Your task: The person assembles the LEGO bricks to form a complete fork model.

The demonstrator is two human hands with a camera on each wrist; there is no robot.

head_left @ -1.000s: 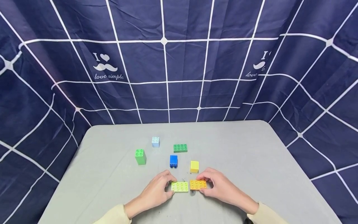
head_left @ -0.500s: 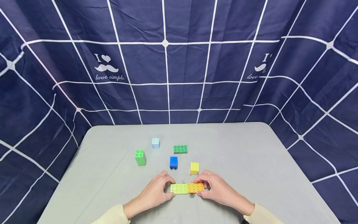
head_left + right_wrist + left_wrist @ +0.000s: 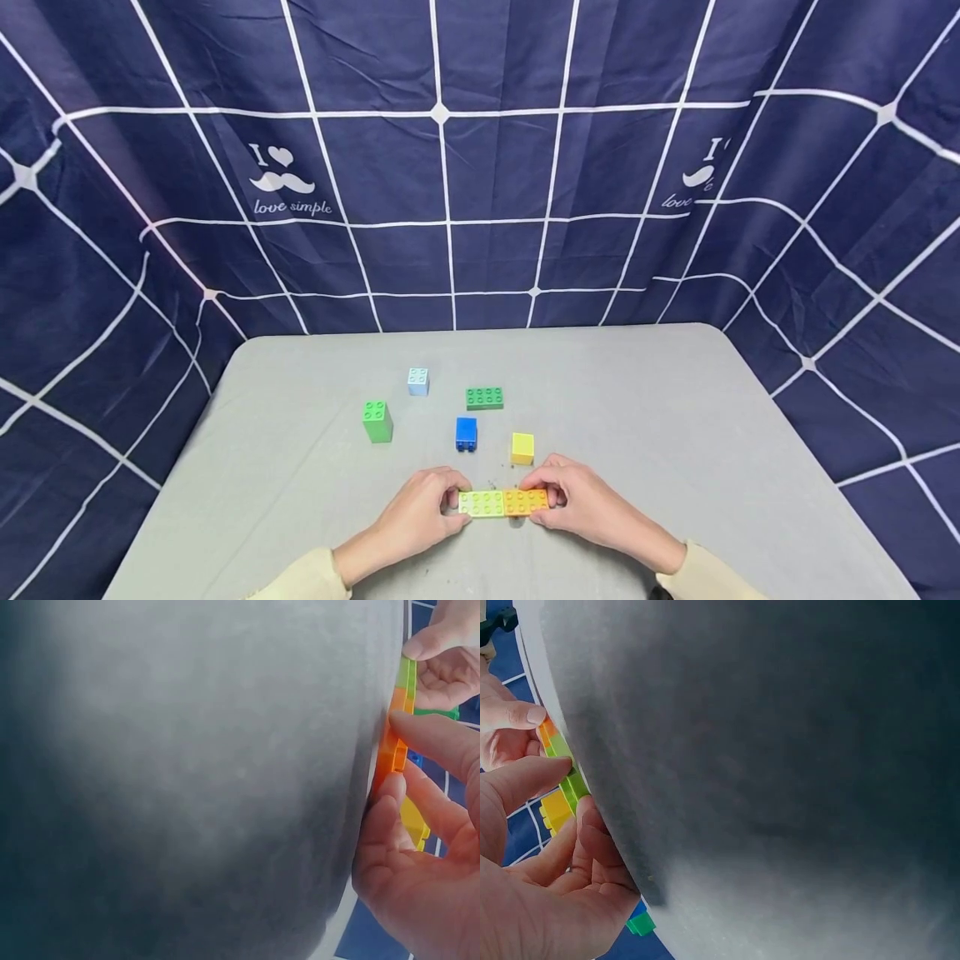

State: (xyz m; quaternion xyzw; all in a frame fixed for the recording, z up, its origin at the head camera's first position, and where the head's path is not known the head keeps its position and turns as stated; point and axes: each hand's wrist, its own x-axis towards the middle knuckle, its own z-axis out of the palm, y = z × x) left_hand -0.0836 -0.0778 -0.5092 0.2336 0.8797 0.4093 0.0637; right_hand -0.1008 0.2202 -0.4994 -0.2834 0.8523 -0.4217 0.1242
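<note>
Near the table's front, my left hand (image 3: pixel 422 514) pinches a lime-green toy brick (image 3: pixel 482 503) by its left end, thumb on the near side and fingers on the far side. My right hand (image 3: pixel 582 498) pinches an orange toy brick (image 3: pixel 527 502) by its right end in the same way. The two bricks lie end to end in one row, studs up, their short sides touching. In the left wrist view the thumb presses the lime-green brick (image 3: pixel 574 784); the right wrist view has the orange brick (image 3: pixel 391 739) between thumb and fingers.
Just beyond the right hand stands a yellow brick (image 3: pixel 522 448). Farther back are a blue brick (image 3: pixel 466 434) on its side, a flat dark green brick (image 3: pixel 484 398), a tall green brick (image 3: pixel 378 422) and a light blue brick (image 3: pixel 417 382) on the grey table (image 3: pixel 637 400).
The right hand has moved left with the orange brick, closing the small gap to the lime-green brick. Over the last half second the hands and bricks have hardly moved.
</note>
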